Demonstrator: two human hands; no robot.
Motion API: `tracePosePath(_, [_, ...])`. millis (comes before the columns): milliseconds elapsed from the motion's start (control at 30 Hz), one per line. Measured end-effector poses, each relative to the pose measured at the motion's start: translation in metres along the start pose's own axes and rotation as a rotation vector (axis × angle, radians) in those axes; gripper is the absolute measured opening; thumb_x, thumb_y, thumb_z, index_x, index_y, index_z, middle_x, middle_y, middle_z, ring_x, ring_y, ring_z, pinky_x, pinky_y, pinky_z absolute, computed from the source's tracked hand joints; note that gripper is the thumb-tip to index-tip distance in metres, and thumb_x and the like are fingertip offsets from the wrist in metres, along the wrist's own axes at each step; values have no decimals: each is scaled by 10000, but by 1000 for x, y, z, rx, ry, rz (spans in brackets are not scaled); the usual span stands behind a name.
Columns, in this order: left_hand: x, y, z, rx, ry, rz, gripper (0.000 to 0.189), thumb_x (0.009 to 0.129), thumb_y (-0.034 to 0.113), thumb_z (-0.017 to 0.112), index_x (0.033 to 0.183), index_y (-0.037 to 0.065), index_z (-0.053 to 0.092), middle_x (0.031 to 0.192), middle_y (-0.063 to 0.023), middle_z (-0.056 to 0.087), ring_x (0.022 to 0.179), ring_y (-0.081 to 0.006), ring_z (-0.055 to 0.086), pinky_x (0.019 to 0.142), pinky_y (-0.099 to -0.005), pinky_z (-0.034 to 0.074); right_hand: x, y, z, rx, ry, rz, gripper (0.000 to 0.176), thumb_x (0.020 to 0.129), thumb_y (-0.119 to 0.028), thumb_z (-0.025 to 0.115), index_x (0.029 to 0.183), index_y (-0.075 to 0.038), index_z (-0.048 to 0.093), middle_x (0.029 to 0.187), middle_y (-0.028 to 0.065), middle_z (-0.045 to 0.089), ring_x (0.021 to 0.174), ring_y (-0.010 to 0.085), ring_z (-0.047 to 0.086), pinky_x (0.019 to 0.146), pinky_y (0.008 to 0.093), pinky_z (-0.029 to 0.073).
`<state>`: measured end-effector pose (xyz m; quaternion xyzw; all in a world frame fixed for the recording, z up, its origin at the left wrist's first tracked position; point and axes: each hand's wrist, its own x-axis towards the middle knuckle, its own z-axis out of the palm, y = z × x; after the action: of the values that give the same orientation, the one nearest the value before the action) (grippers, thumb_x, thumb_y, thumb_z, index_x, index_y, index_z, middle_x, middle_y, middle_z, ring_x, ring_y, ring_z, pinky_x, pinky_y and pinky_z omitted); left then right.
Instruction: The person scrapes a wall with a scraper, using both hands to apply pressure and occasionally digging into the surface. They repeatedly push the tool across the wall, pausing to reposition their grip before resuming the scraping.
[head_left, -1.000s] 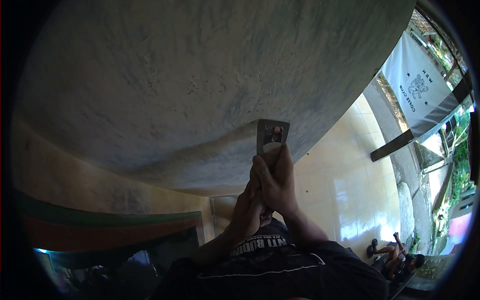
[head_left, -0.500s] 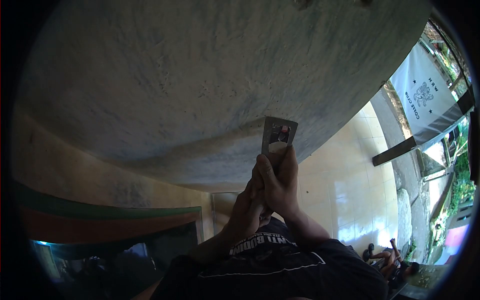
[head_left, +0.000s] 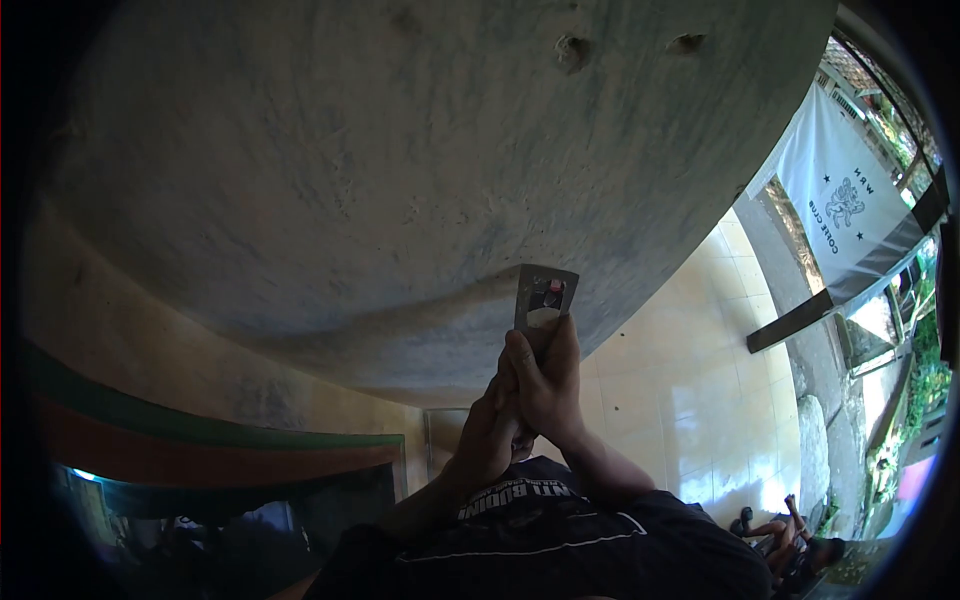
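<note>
A putty knife (head_left: 522, 297) with a broad metal blade has its front edge at the surface of a grey, scuffed wall (head_left: 330, 180). Both my hands are closed around its handle, which they mostly hide. My right hand (head_left: 548, 385) grips nearer the blade, its thumb along the top. Lower down, my left hand (head_left: 487, 430) wraps the handle's rear and presses against the right. A dark label with a red spot shows on the blade. The wall around it carries small scratches and pits, and a long shadow stretches left from the blade.
Two holes (head_left: 572, 52) mark the upper wall. Pale floor tiles (head_left: 650, 400) lie to the right, below a white banner (head_left: 835, 200) on a dark beam. A person (head_left: 785, 540) sits at lower right. A dark window (head_left: 230, 530) with green-edged framing is at lower left.
My view has tilted, bringing the wall holes further into sight. My hands and the putty knife appear slightly lower and further left in view, the grip unchanged.
</note>
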<state>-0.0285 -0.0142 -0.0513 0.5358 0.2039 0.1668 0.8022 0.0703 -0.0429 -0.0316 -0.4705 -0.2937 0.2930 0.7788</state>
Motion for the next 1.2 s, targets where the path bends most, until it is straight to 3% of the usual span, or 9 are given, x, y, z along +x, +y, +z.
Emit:
tracePosePath(133, [2, 7, 3, 12, 10, 2, 298, 974, 272, 346, 1098, 6, 398, 594, -3, 439, 481, -69, 459, 428, -213, 354, 3, -17, 7, -20, 4, 22, 185, 922, -10, 441, 1040, -20, 298, 586, 41, 435, 421, 91, 449, 362, 233, 416])
tracePosePath(500, [3, -4, 9, -7, 24, 34, 330, 979, 298, 350, 1114, 0, 397, 589, -4, 435, 472, -64, 442, 402, -206, 333, 4, -14, -1, -71, 5, 2, 170, 920, -17, 465, 1002, -16, 316, 586, 38, 458, 407, 88, 445, 357, 236, 409])
tracePosePath(567, [5, -4, 11, -12, 5, 26, 334, 989, 248, 321, 1213, 1, 323, 618, -9, 428, 467, -58, 392, 401, -198, 309, 3, -15, -2, -118, 5, -4, 169, 920, -19, 467, 1000, -17, 318, 579, 36, 454, 406, 88, 445, 355, 237, 410])
tracePosePath(767, [1, -10, 5, 2, 18, 0, 364, 985, 280, 323, 1208, -8, 316, 613, -6, 425, 460, -58, 387, 398, -201, 304, -1, -8, -3, -157, 21, 28, 169, 922, -23, 470, 991, -19, 316, 574, 39, 457, 406, 86, 447, 352, 233, 402])
tracePosePath(900, [2, 6, 12, -42, 6, 37, 354, 986, 279, 322, 1206, 1, 323, 615, -5, 426, 460, -52, 384, 400, -199, 302, 5, -28, 2, -83, 4, 72, 209, 905, -34, 515, 1010, 0, 338, 658, 55, 507, 501, 84, 511, 419, 227, 427])
tracePosePath(967, [4, 10, 12, 13, 30, 50, 383, 980, 334, 348, 1150, -8, 384, 563, -10, 437, 462, -72, 447, 417, -216, 347, 5, -28, 3, -71, -5, 77, 211, 904, -32, 516, 1013, 0, 339, 659, 53, 508, 507, 82, 511, 423, 224, 427])
tracePosePath(1033, [2, 4, 10, 48, 37, 51, 379, 980, 329, 347, 1153, -6, 382, 569, -15, 451, 465, -75, 456, 421, -218, 354, 3, -19, 3, -99, -15, -34, 173, 922, -28, 472, 1000, -22, 318, 578, 44, 457, 411, 88, 451, 352, 233, 408])
tracePosePath(1167, [6, 6, 9, 106, 15, 86, 355, 977, 305, 344, 1155, 1, 386, 596, -40, 511, 490, -83, 497, 431, -227, 377, 9, -19, 1, -103, 13, -15, 177, 921, -32, 482, 984, -26, 317, 579, 46, 458, 413, 87, 453, 350, 234, 406])
tracePosePath(1200, [8, 8, 10, 104, 18, 77, 355, 977, 305, 344, 1155, 1, 386, 596, -40, 511, 490, -83, 497, 431, -227, 377, 11, -29, 2, -57, 1, 37, 195, 910, -37, 507, 1000, -13, 336, 617, 49, 488, 473, 85, 487, 394, 230, 418])
